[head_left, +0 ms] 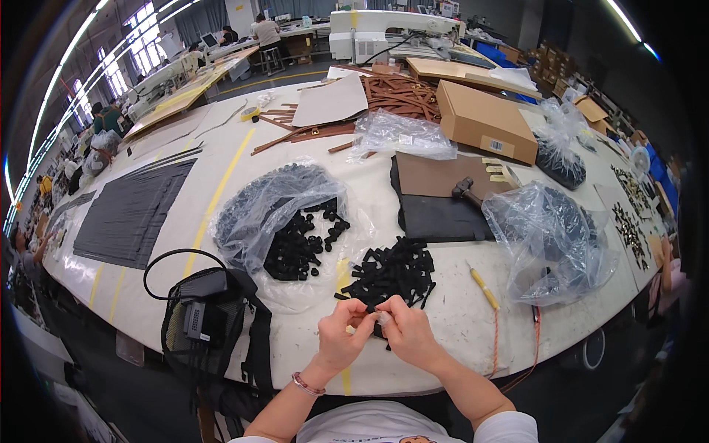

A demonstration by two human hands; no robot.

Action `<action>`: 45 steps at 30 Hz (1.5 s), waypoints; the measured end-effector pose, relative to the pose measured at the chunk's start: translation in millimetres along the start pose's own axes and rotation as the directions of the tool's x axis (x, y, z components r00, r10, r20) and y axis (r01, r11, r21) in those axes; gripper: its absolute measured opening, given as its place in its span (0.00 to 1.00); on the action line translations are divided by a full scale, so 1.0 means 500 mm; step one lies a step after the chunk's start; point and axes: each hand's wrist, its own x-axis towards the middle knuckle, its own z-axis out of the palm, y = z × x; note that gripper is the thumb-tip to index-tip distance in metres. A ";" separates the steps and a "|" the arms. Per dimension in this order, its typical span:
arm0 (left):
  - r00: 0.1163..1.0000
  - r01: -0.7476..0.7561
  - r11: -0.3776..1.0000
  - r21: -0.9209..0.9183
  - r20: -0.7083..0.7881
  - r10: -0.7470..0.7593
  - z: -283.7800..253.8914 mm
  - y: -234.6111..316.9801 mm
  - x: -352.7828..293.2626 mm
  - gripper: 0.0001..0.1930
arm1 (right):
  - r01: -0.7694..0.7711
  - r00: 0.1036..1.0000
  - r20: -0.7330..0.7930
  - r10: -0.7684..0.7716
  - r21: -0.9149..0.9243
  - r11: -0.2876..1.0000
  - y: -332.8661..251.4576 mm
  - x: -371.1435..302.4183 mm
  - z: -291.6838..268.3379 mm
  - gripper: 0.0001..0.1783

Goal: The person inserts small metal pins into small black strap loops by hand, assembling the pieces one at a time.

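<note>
My left hand [341, 335] and my right hand [410, 338] meet at the near edge of a pile of short black strips [393, 275]. Both are closed, thumbs and fingertips pinched together at a small black piece [379, 331], mostly covered by the fingers. Something pale and whitish [383, 318] shows by the right thumb; whether it is a wrapping on the thumb or a separate bit, I cannot tell. Left of the pile lies an opened clear plastic bag [284, 193] with small black pieces [295, 247] spilling from its mouth.
A hammer [465, 189] rests on a brown and black pad [428, 177]. To the right are a yellow-handled tool [483, 288] with an orange cord and another filled plastic bag [550, 240]. A mesh bag [203, 314] sits at left. Farther back are brown straps [402, 96] and a carton [487, 122].
</note>
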 end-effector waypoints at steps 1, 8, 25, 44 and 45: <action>0.991 0.135 0.976 -0.173 0.027 -0.133 -0.001 0.002 0.001 0.07 | 0.006 1.000 -0.012 -0.006 -0.009 1.000 -0.001 -0.001 0.001 0.05; 0.946 0.324 0.878 -0.353 0.112 -0.304 -0.005 -0.003 0.000 0.06 | -0.030 0.999 -0.027 0.030 0.014 0.999 -0.008 -0.009 0.000 0.05; 0.789 0.424 0.661 -0.619 -0.106 -0.606 -0.074 -0.053 0.109 0.21 | -0.339 0.940 -0.185 0.286 -0.423 0.841 0.106 0.021 -0.110 0.16; 0.813 0.582 0.699 -0.416 0.286 -0.507 -0.026 -0.020 0.046 0.08 | -0.309 0.948 -0.184 0.259 -0.348 0.885 0.173 0.014 -0.105 0.05; 0.804 0.590 0.721 -0.362 0.348 -0.483 -0.019 -0.014 0.040 0.08 | -0.313 0.947 -0.112 0.302 -0.097 0.945 0.160 0.012 -0.105 0.05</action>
